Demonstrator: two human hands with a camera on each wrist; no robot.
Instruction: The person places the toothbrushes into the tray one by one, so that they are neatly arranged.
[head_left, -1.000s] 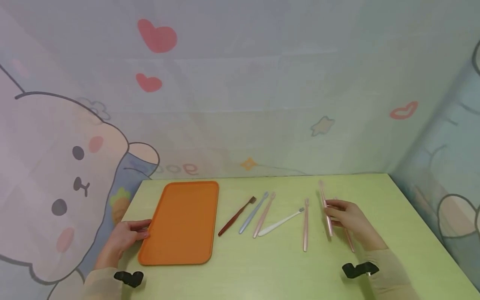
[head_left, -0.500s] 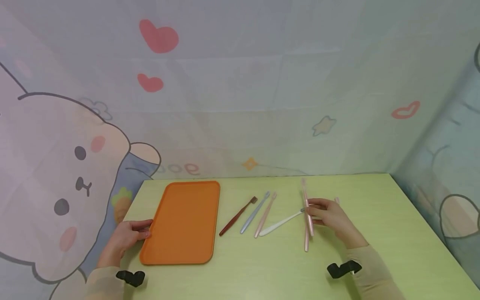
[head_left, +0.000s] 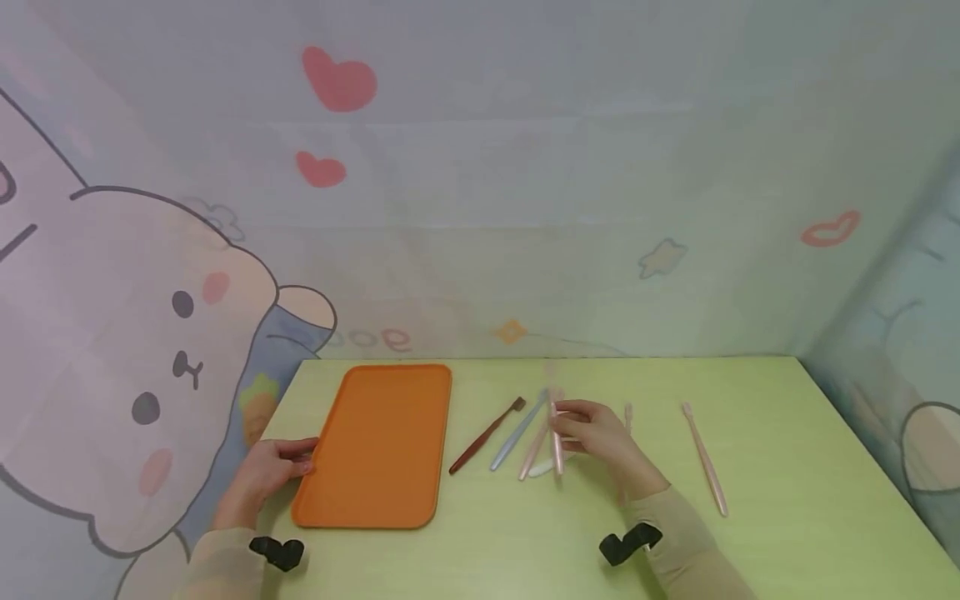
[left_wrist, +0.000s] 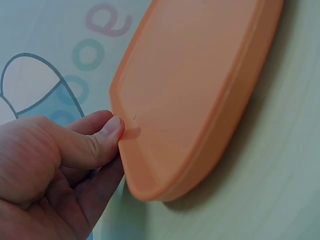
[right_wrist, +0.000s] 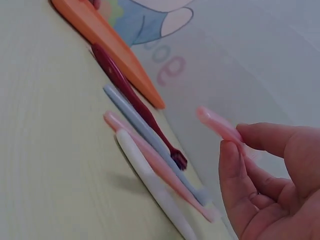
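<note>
At the left of the table lies an orange tray (head_left: 375, 446); my left hand (head_left: 270, 471) pinches its left rim between thumb and fingers, as the left wrist view shows closely. My right hand (head_left: 603, 437) holds a pink toothbrush (right_wrist: 220, 125) between thumb and fingertips, raised over the table. Beneath and beside it lie a white toothbrush (right_wrist: 150, 180), partly hidden by the hand in the head view, another pink toothbrush (head_left: 532, 454), a blue toothbrush (head_left: 517, 432) and a dark red toothbrush (head_left: 486, 437), the last nearest the tray.
Farther right on the pale green table (head_left: 780, 467) lies a pink toothbrush (head_left: 705, 458). One more pink toothbrush (head_left: 628, 415) is mostly covered by the right hand and forearm. A printed cloth backdrop (head_left: 480, 200) rises behind the table's far edge.
My right hand has carried the pink toothbrush leftward, from the right side of the table to above the white one. The left hand stays on the tray's rim. The head view has shifted slightly.
</note>
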